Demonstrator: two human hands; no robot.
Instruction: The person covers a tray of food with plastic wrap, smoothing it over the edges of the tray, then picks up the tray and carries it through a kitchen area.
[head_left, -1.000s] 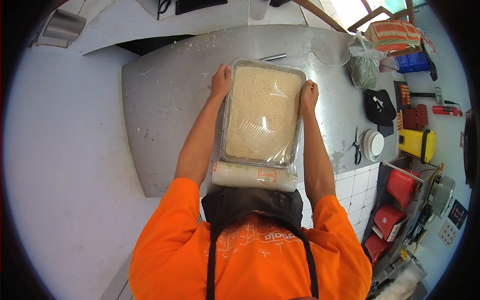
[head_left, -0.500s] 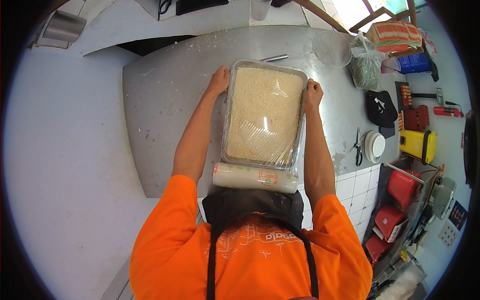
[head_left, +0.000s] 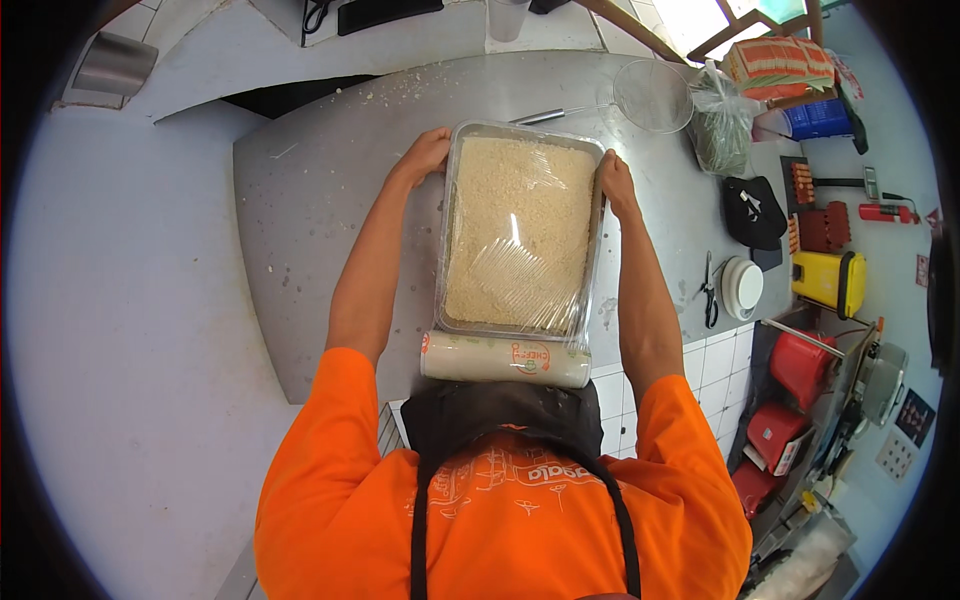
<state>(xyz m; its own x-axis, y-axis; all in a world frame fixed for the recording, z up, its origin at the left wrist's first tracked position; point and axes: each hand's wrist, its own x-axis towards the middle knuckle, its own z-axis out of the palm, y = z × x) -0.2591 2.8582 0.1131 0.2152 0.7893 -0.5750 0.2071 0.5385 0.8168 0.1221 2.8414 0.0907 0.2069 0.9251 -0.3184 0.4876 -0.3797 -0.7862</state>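
A person in an orange shirt and dark apron is standing at a grey metal counter (head_left: 330, 250). A big clear tray (head_left: 521, 232) full of pale crumbs is sitting on the counter right in front of them. Shiny plastic wrap (head_left: 515, 275) is lying stretched over the top of the tray.

The left hand (head_left: 424, 156) is pressing on the far left corner of the tray. The right hand (head_left: 614, 182) is pressing on the far right edge. Both hands are lying flat with bent fingers, touching the wrap and the rim. They are not lifting anything. They seem to be pushing the wrap down so it is sticking to the far side, but the fingertips are too small to see well, so I cannot be sure how tightly they are gripping.

The roll of wrap (head_left: 505, 359) is lying across the near end of the tray, just touching it, close to the person's belly. The wrap is running from the roll over the crumbs, so the roll is sitting there to keep the sheet pulled straight.

A wire strainer (head_left: 650, 95) is resting further back on the counter, well apart from the tray. A clear bag of green stuff (head_left: 722, 130) is standing near it. Scissors (head_left: 709, 292) are lying at the right edge.
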